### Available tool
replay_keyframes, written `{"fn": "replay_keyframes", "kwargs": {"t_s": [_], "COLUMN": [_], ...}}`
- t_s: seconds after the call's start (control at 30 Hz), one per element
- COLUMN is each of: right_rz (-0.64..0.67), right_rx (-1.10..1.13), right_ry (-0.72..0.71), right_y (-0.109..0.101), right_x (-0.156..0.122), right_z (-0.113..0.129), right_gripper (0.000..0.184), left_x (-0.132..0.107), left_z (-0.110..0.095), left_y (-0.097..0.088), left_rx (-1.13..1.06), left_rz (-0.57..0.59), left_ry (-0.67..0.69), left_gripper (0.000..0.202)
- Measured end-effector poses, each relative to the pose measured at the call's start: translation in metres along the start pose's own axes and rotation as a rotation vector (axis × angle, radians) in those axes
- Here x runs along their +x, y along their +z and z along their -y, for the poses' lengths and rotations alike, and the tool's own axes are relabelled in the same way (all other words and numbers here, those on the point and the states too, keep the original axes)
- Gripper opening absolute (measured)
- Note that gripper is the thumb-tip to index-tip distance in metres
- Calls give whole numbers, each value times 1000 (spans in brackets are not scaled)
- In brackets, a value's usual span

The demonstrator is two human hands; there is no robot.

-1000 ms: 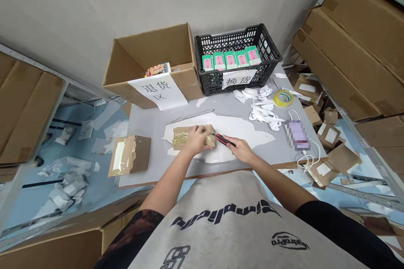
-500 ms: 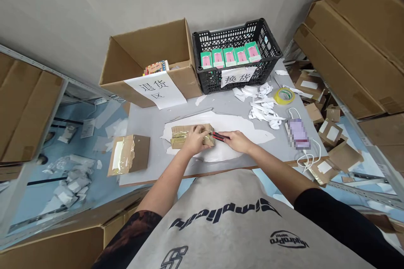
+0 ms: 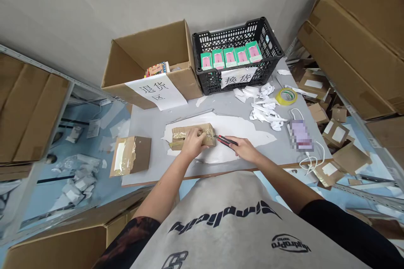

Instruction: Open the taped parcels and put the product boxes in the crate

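My left hand (image 3: 192,143) presses down on a small brown cardboard parcel (image 3: 192,136) wrapped in shiny tape. The parcel lies on a torn white paper sheet (image 3: 243,133). My right hand (image 3: 244,149) grips a red and black utility knife (image 3: 226,141), and the knife's tip points toward the parcel's right end. Knife and parcel look very close, but contact is hard to tell. To the left of the parcel lies a flattened, taped cardboard mailer (image 3: 131,156).
A grey table (image 3: 158,143) holds white paper scraps (image 3: 267,113), a tape roll (image 3: 286,96) and a pixelated packet with a white cord (image 3: 300,135). Behind stand a cardboard box (image 3: 151,52) and a black crate (image 3: 236,54) of green-and-pink boxes. Cardboard clutters both sides.
My right hand and the knife have moved back to the right, away from the parcel's end. My left hand stays on the parcel.
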State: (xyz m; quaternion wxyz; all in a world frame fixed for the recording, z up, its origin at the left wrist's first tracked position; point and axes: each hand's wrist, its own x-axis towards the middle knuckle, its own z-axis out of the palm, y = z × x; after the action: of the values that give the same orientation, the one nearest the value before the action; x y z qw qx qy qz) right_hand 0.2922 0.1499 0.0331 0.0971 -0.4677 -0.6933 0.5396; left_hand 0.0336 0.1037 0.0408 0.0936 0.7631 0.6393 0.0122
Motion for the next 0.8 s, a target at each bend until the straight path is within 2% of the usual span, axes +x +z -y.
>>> {"fn": "replay_keyframes", "kwargs": {"t_s": [0.1, 0.17, 0.27, 0.33, 0.37, 0.43, 0.5, 0.57, 0.8], "right_rz": [-103, -121, -112, -103, -101, -104, -128, -170, -259], "right_rx": [11, 54, 161, 204, 210, 197, 157, 92, -208], "right_ry": [-89, -81, 9, 50, 57, 61, 50, 18, -116], "right_y": [1, 6, 19, 29, 34, 41, 45, 48, 53], "right_x": [-2, 0, 6, 8, 8, 6, 2, 0, -1], "right_z": [-3, -3, -3, -4, -5, -6, -5, -2, 13], "right_gripper": [46, 48, 48, 47, 47, 47, 47, 47, 48], "left_x": [-7, -6, 10, 26, 33, 46, 53, 56, 52], "left_z": [-6, -4, 12, 25, 30, 35, 34, 31, 29], "left_y": [-8, -15, -23, -26, -26, -26, -25, -22, -17], "left_rx": [-30, -118, -251, -228, -181, -60, 44, 112, 117], "left_rz": [-24, 19, 234, 366, 386, 320, 198, 131, 172], "left_ry": [-44, -66, -96, -102, -96, -49, 29, 98, 217], "left_gripper": [32, 36, 45, 39, 32, 27, 45, 58, 49]}}
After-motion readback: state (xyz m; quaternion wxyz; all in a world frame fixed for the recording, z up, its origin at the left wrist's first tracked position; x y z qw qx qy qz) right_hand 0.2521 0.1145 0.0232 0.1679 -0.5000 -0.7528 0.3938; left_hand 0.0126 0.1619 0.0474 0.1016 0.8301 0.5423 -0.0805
